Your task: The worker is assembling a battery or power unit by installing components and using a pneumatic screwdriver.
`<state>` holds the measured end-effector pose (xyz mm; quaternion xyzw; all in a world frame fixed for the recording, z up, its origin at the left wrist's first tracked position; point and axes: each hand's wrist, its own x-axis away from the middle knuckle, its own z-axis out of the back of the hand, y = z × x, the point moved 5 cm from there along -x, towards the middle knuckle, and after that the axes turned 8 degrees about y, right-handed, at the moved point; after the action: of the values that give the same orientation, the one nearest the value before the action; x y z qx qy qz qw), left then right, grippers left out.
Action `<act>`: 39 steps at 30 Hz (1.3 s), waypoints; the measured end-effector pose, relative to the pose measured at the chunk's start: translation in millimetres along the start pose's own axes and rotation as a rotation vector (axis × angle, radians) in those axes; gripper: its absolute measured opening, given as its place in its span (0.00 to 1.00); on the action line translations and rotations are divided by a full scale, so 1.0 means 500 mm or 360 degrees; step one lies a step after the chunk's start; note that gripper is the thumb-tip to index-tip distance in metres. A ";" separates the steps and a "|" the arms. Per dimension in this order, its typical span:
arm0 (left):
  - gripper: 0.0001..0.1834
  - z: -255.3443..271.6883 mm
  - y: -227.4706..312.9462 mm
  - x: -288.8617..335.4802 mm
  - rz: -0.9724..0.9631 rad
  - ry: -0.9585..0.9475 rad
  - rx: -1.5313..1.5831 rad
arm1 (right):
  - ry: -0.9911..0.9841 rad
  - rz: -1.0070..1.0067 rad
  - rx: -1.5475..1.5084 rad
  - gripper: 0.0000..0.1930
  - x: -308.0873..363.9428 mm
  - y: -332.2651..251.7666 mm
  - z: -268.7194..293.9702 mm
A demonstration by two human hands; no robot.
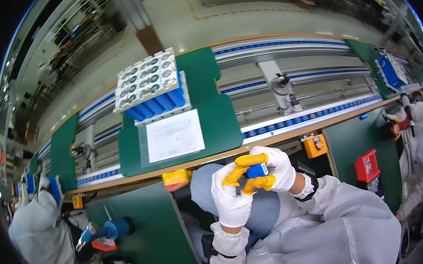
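Note:
In front of my body, a small blue block (257,170) with a pale, marked end is held between my gloved fingertips. My left hand (230,197), in a white glove with yellow fingertips, is closed around its left side. From the right, my right hand (280,169), gloved the same way, pinches it too. Its kind is not plain, and the fingers cover part of it. Beyond my hands, on a green board (221,126), stands a battery module (153,87) of blue cylinders between white holder plates. A printed sheet (174,136) lies before it.
A conveyor with blue rollers (310,118) runs across in front. Along its near edge are a yellow-and-red block (177,179) and an orange box (315,145). A blue power tool (112,229) lies at left, a red bin (367,166) at right. Co-workers sit on both sides.

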<state>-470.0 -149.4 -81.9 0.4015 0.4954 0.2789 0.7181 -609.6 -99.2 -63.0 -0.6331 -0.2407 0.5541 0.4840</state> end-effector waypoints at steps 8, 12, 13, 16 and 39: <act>0.19 -0.119 0.051 -0.010 -0.0342 -0.0254 -0.1015 | 0.0504 0.0060 0.0478 0.21 0.025 -0.011 0.113; 0.10 -0.199 0.054 0.035 -0.0552 -0.0700 -0.1151 | 0.0722 -0.0078 0.0723 0.21 0.026 -0.021 0.150; 0.10 -0.205 0.048 0.058 -0.0563 -0.0836 -0.1190 | 0.0673 -0.0168 0.0645 0.20 0.018 -0.026 0.146; 0.08 -0.227 0.060 0.131 -0.0643 -0.1080 -0.1177 | 0.0765 -0.0209 0.0425 0.16 0.017 -0.033 0.127; 0.12 -0.299 0.029 0.369 -0.0421 -0.1834 -0.0308 | -0.0254 -0.0109 -0.0071 0.15 0.077 -0.025 -0.205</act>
<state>-544.5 50.3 -187.4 0.3558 0.0441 -0.0317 0.9330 -500.6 -97.1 -78.6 -0.5890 -0.3122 0.5804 0.4678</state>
